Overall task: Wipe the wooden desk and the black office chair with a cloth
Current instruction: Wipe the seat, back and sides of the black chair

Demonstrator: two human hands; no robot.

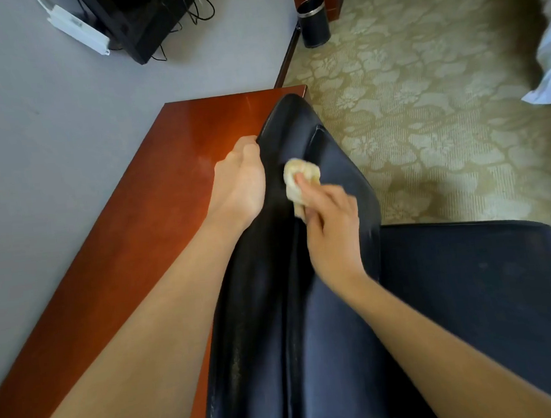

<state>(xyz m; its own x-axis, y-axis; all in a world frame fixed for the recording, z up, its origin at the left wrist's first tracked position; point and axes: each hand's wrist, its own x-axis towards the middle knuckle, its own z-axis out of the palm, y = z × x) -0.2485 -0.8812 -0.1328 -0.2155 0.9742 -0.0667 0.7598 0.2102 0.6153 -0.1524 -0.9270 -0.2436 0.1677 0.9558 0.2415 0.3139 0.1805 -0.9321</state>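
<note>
**Cloth on the chair back**

The wooden desk [168,200] runs from lower left to the middle of the frame. The black chair [308,305] stands against its right edge, filling the lower centre. The left hand [240,178] curls around the backrest's edge. The right hand [332,234] pinches a pale cloth [298,180] against the backrest at centre frame.

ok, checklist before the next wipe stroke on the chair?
1. Cloth held in right hand: ok.
2. Cloth pressed against the chair, on its back: ok.
3. Left hand grips the edge of the chair's back to steady it: ok.
4. Nothing lying on the back in the stroke's path: ok.
5. Cloth clean and damp enough: cannot tell.
6. Desk already wiped: cannot tell.
</note>
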